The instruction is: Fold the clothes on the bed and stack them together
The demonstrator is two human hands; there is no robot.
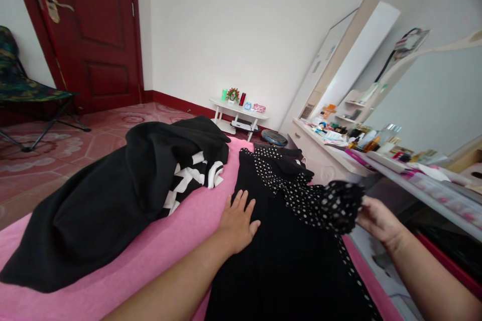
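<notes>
A black dress (pixel 271 251) with white polka-dot ruffled trim lies spread over the pink cover (pixel 211 210). Flat on its left edge rests my left hand (pixel 238 220), fingers spread. My right hand (pixel 378 218) grips the end of the polka-dot sleeve (pixel 339 205) and holds it off to the right, raised and slightly blurred. Left of the dress is a heaped black garment (pixel 105 205) with a black-and-white patterned part (pixel 192 178) showing. Another dark bunched cloth (pixel 289 160) lies beyond the dress's upper end.
On the right stands a dressing table (pixel 327 153) crowded with bottles and small items, with a mirror behind. A low white stand (pixel 241 109) holds small objects against the far wall. A red door (pixel 83 35) and a camouflage folding chair (pixel 30 88) are at the left.
</notes>
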